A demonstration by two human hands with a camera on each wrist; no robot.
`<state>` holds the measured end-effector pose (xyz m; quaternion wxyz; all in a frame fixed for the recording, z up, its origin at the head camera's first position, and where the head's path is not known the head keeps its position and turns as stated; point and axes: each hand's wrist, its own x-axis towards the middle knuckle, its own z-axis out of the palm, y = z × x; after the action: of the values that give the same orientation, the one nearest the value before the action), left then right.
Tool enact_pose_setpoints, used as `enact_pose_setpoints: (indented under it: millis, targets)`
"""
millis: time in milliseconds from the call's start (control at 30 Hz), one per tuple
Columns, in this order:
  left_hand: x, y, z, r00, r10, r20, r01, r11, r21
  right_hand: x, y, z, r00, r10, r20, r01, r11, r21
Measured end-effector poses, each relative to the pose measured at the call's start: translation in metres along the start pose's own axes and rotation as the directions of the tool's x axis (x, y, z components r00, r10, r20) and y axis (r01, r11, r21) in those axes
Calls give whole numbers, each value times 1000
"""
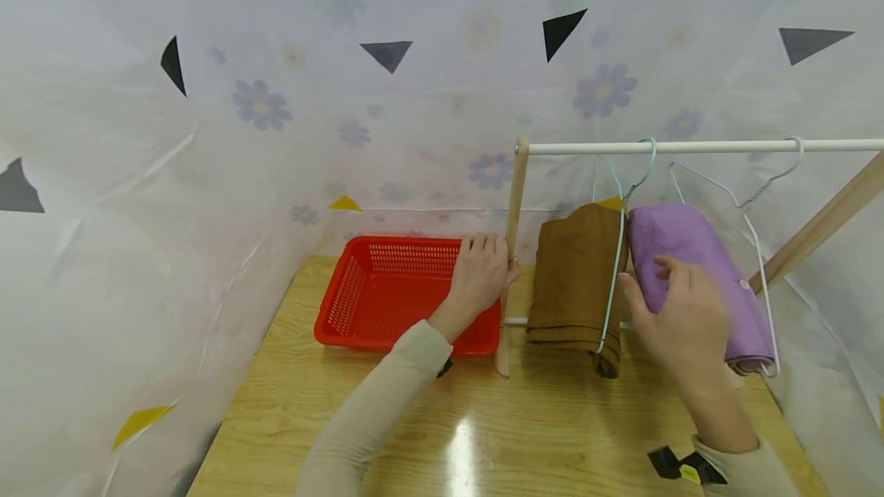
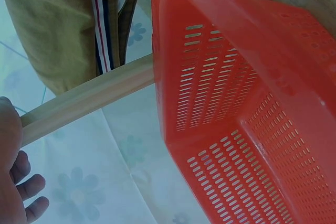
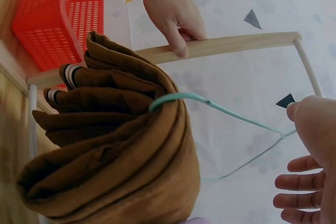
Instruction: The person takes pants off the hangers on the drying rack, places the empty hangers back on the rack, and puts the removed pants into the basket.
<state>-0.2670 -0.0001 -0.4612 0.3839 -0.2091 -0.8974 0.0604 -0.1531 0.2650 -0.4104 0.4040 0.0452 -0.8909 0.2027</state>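
My left hand [image 1: 479, 276] grips the left wooden post [image 1: 516, 198] of a small clothes rack, its thumb against the post in the right wrist view. My right hand [image 1: 684, 320] is held out with spread fingers, holding nothing, near the brown trousers [image 1: 573, 282]. These hang folded over a mint-green wire hanger [image 1: 615, 274] hooked on the rack's white rail [image 1: 718, 146]. A striped side band and a pocket show on the trousers in the left wrist view. Beyond the right hand, a folded purple garment [image 1: 691, 251] hangs on a white wire hanger [image 1: 756, 244], partly hidden by that hand.
A red perforated plastic basket [image 1: 334, 299] stands on the wood-grain table [image 1: 428, 436], left of the rack and partly behind the left forearm. The rack's right slanted leg [image 1: 818, 213] stands beyond the purple garment. A flower-patterned sheet [image 1: 442, 113] hangs behind.
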Motion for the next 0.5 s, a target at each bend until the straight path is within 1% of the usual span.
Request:
enact_pose_setpoints:
  millis: [133,267,500]
  targets:
    - [0,0,-1,1000,-1,0,1,1000,2,-3,-5,9,999,9,33,-9,1000,3]
    - [0,0,1,1000,0,-12,0,1000,3,-4,-9,16,999,-14,47,14,1000,-2]
    - [-1,0,2,1000,2,-22,-2,1000,1,-10,-15,24,996,-10,84,11,1000,-12]
